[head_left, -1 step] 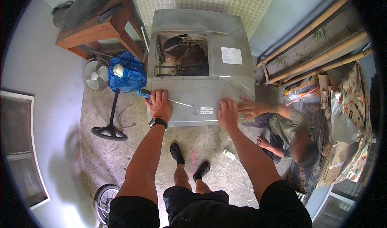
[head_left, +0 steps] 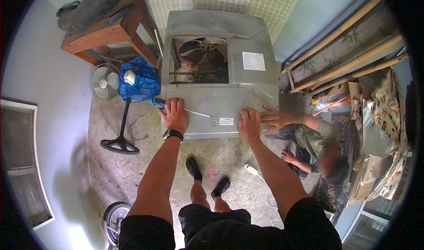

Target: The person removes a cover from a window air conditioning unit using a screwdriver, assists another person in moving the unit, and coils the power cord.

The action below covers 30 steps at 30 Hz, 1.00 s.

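Observation:
A large grey metal appliance cabinet lies in front of me, a square opening in its top showing a fan inside. My left hand is closed around a screwdriver with a blue handle, and presses on the cabinet near its front left corner. The screwdriver's thin shaft points right across the panel. My right hand rests on the panel by the front edge, fingers close together and nothing visible in them. Just right of it, another person's hand touches the same panel.
That person crouches at the right. On the left are a blue plastic bag, a round fan, a black T-shaped stand and a wooden bench. A white power strip lies on the floor. Bamboo poles lean at the right.

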### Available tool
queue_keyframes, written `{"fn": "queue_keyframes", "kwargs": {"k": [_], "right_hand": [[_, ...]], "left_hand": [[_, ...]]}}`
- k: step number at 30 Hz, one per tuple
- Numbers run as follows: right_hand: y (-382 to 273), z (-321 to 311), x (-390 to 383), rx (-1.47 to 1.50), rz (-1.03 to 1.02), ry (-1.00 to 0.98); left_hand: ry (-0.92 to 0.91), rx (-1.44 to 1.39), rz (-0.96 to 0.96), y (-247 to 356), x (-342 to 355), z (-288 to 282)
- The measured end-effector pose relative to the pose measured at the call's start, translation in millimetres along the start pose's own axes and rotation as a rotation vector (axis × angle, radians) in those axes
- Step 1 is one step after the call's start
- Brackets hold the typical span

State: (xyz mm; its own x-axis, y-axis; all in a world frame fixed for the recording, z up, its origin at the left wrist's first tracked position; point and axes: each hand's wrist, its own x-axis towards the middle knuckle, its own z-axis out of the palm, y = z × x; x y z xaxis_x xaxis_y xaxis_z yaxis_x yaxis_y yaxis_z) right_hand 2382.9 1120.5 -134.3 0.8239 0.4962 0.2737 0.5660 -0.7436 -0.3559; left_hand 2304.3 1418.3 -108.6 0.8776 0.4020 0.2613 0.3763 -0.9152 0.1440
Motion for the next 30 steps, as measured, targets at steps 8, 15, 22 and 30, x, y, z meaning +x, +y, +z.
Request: {"fn": "queue_keyframes", "kwargs": {"k": [8, 15, 22, 30], "right_hand": [[-1.5, -1.1, -0.4, 0.007, -0.002, 0.0], [0.8, 0.0, -1.2, -0.003, -0.007, 0.009], [-1.4, 1.1, -0.3, -0.01, -0.018, 0.019], [-2.1, -2.6, -2.4, -0.019, -0.005, -0.001]], "left_hand": [[-0.001, -0.019, 0.004, -2.4, -0.8, 1.4], [-0.053, -0.018, -0.004, -1.1, -1.5, -0.8], [-0.013, 0.031, 0.017, -6.1, -1.2, 5.7], [-0.044, 0.005, 0.01, -1.6, -1.6, 0.2]]}}
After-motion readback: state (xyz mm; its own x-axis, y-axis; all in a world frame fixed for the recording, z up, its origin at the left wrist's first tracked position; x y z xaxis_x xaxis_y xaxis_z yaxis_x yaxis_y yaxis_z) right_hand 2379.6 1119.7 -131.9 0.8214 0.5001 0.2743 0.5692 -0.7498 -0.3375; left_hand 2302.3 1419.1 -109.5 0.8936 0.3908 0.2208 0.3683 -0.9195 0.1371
